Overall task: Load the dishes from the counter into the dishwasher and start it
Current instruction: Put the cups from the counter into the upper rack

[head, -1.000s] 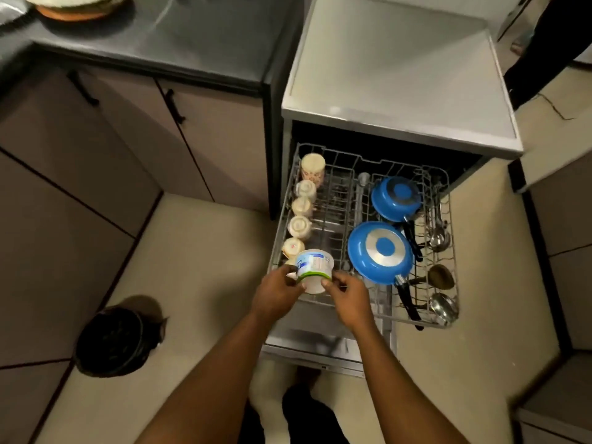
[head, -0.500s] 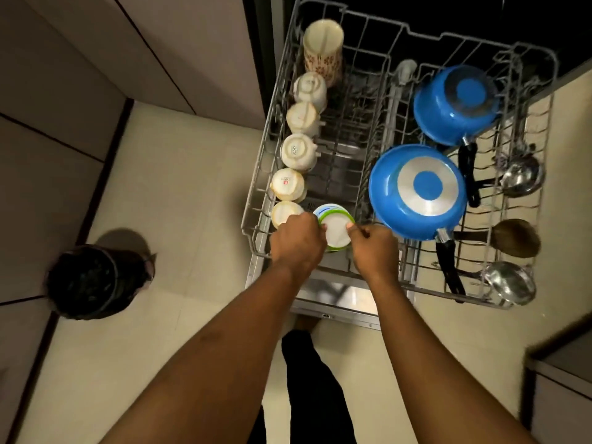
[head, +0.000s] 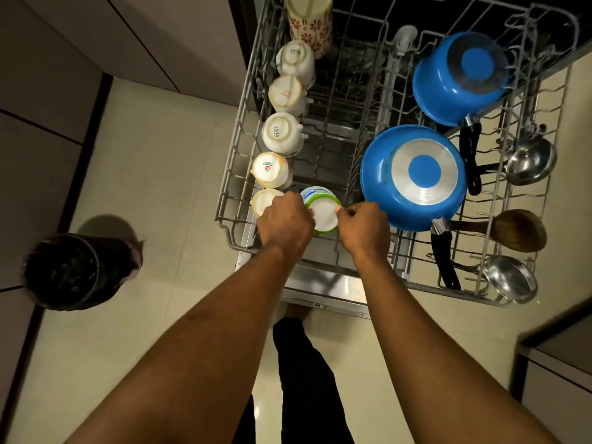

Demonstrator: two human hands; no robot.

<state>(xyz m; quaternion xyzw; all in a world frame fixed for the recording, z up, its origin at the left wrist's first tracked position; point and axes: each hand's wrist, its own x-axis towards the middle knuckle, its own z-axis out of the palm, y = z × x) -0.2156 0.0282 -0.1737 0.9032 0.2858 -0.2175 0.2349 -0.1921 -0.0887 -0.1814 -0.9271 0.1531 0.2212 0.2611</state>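
Head camera: left hand and right hand pinch opposite sides of an upturned round white cup with green-blue band, set at the front of a grey wire dishwasher rack, beside cream ceramic cups.

Saw a round blue frying pan silver-ringed beneath, a tall cream cup patterned with red flowers, a round white plastic tub banded green and blue.

The rack's middle lane lies open — cups wall its left, blue pans its right.
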